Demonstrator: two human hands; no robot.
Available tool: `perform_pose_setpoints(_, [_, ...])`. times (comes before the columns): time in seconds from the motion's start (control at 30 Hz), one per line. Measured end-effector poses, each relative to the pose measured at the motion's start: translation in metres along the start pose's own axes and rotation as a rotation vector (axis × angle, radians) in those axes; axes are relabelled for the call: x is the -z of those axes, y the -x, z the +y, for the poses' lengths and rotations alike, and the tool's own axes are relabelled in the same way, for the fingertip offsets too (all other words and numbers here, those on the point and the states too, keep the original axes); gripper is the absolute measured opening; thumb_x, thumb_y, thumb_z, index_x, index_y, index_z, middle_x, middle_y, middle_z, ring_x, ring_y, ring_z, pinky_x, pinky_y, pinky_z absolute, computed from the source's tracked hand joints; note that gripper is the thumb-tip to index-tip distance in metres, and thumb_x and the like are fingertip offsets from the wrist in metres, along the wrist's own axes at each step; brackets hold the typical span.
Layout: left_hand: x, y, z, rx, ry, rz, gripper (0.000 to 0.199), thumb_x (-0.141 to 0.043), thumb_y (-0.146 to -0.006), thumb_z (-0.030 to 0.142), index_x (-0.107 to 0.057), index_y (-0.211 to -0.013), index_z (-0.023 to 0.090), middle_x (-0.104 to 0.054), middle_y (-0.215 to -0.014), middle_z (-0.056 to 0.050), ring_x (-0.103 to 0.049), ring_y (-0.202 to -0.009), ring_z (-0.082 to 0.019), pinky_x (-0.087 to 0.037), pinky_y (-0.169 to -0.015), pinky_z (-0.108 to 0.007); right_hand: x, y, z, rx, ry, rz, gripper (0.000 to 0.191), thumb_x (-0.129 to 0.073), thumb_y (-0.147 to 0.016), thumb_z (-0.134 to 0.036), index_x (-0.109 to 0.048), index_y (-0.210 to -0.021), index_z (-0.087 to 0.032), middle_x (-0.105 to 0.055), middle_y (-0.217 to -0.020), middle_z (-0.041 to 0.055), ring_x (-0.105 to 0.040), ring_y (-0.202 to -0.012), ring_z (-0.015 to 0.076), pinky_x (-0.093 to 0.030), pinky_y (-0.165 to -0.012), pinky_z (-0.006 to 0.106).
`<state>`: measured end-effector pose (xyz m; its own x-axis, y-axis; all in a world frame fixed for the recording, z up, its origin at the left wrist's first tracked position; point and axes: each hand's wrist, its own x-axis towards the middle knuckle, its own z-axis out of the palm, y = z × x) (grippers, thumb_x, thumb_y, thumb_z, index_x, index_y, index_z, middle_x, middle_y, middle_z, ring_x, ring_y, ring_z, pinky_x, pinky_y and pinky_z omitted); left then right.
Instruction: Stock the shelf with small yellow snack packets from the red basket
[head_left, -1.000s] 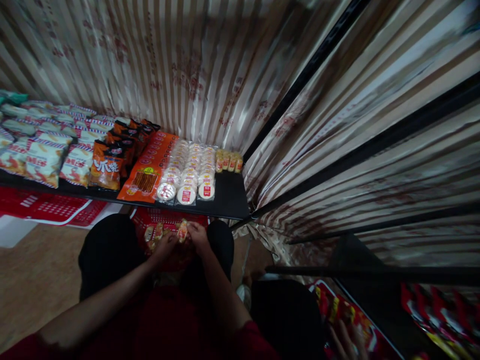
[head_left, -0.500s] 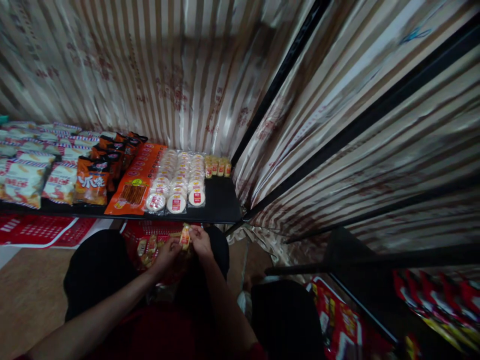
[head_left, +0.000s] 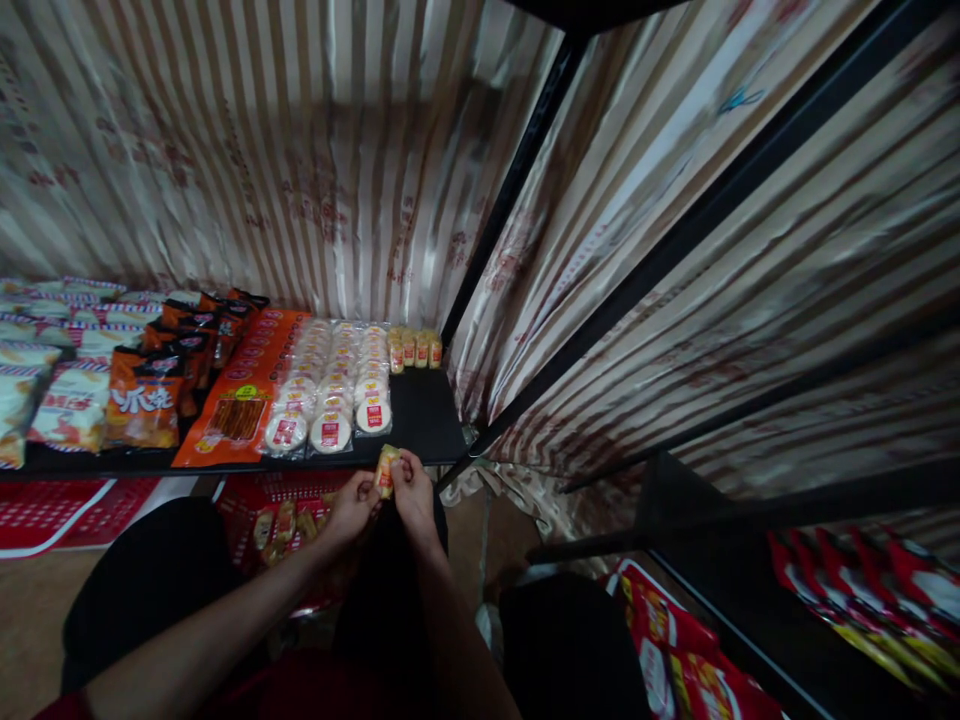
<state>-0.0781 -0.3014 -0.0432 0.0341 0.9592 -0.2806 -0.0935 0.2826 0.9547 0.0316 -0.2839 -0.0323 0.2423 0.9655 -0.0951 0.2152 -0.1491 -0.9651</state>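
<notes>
Your left hand [head_left: 355, 507] and right hand [head_left: 411, 492] both pinch one small yellow plastic-wrapped snack packet with a red label [head_left: 386, 471] by its sides, in front of the black shelf's near edge [head_left: 426, 412]. Below and left, a red perforated plastic basket [head_left: 238, 490] holds loose yellowish packets [head_left: 285, 522]. Beyond, on the shelf: four yellow packets [head_left: 415, 350] lined up at the back, right beside round white wrapped crackers [head_left: 331, 432].
</notes>
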Motion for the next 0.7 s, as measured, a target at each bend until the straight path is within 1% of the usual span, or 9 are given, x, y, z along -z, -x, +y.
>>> perform_pose_setpoints(0.07, [-0.004, -0.006, 0.001, -0.043, -0.097, 0.038, 0.027, -0.057, -0.063, 0.040, -0.054, -0.078, 0.017, -0.055, -0.060, 0.003, -0.051, -0.052, -0.011, -0.041, -0.051, -0.024, 0.003, -0.003, 0.001, 0.024, 0.017, 0.020, 0.036, -0.052, -0.077, -0.037, -0.058, -0.106, -0.018, -0.066, -0.086, 0.0040, -0.062, -0.074, 0.0150, -0.050, -0.068, 0.026])
perform_pose_setpoints(0.17, [-0.009, -0.011, 0.004, -0.111, -0.297, 0.148, 0.023, -0.055, -0.066, 0.034, -0.059, -0.080, 0.017, -0.058, -0.071, -0.001, -0.054, -0.062, -0.013, -0.044, -0.061, -0.026, 0.004, -0.005, 0.005, 0.044, 0.014, 0.049, 0.039, -0.052, -0.078, -0.038, -0.056, -0.109, -0.016, -0.065, -0.089, 0.0059, -0.062, -0.074, 0.0150, -0.051, -0.069, 0.027])
perform_pose_setpoints(0.2, [-0.010, -0.012, 0.006, -0.122, -0.346, 0.179, 0.022, -0.055, -0.066, 0.033, -0.061, -0.081, 0.017, -0.058, -0.073, -0.002, -0.055, -0.065, -0.013, -0.045, -0.064, -0.026, 0.004, -0.005, 0.006, 0.048, 0.008, 0.063, 0.039, -0.052, -0.078, -0.037, -0.056, -0.109, -0.015, -0.065, -0.090, 0.0066, -0.062, -0.075, 0.0152, -0.051, -0.070, 0.027])
perform_pose_setpoints(0.27, [-0.013, -0.015, 0.008, -0.121, -0.392, 0.200, 0.022, -0.055, -0.067, 0.032, -0.062, -0.081, 0.017, -0.057, -0.074, -0.002, -0.055, -0.066, -0.014, -0.046, -0.065, -0.027, 0.005, -0.007, 0.008, 0.062, -0.005, 0.087, 0.039, -0.054, -0.077, -0.037, -0.057, -0.109, -0.015, -0.064, -0.095, 0.0079, -0.062, -0.079, 0.0155, -0.052, -0.072, 0.028])
perform_pose_setpoints(0.37, [-0.018, -0.022, 0.007, -0.110, -0.355, 0.162, 0.023, -0.055, -0.068, 0.034, -0.061, -0.081, 0.017, -0.057, -0.069, -0.001, -0.055, -0.064, -0.015, -0.046, -0.061, -0.026, 0.006, -0.010, 0.009, 0.083, 0.000, 0.100, 0.040, -0.058, -0.073, -0.035, -0.058, -0.107, -0.014, -0.060, -0.101, 0.0096, -0.062, -0.082, 0.0159, -0.052, -0.076, 0.028])
perform_pose_setpoints(0.47, [-0.023, -0.030, 0.003, -0.115, -0.301, 0.127, 0.020, -0.057, -0.068, 0.034, -0.061, -0.079, 0.017, -0.059, -0.066, 0.000, -0.055, -0.060, -0.014, -0.046, -0.058, -0.026, 0.010, -0.012, 0.005, 0.092, 0.038, 0.122, 0.041, -0.060, -0.071, -0.033, -0.060, -0.107, -0.014, -0.058, -0.102, 0.0105, -0.062, -0.082, 0.0162, -0.052, -0.076, 0.029])
perform_pose_setpoints(0.6, [-0.031, -0.043, -0.001, -0.131, -0.278, 0.119, 0.014, -0.057, -0.067, 0.028, -0.060, -0.074, 0.017, -0.060, -0.066, 0.000, -0.056, -0.060, -0.014, -0.046, -0.060, -0.026, 0.014, -0.018, -0.003, 0.091, 0.121, 0.151, 0.040, -0.060, -0.071, -0.031, -0.061, -0.107, -0.014, -0.058, -0.100, 0.0109, -0.062, -0.079, 0.0173, -0.052, -0.075, 0.030])
perform_pose_setpoints(0.7, [-0.036, -0.051, 0.002, -0.117, -0.238, 0.089, 0.012, -0.057, -0.067, 0.025, -0.061, -0.075, 0.016, -0.061, -0.068, -0.001, -0.057, -0.063, -0.014, -0.048, -0.062, -0.026, 0.017, -0.025, -0.005, 0.090, 0.162, 0.171, 0.041, -0.060, -0.072, -0.032, -0.061, -0.109, -0.015, -0.058, -0.100, 0.0108, -0.062, -0.079, 0.0176, -0.052, -0.075, 0.030])
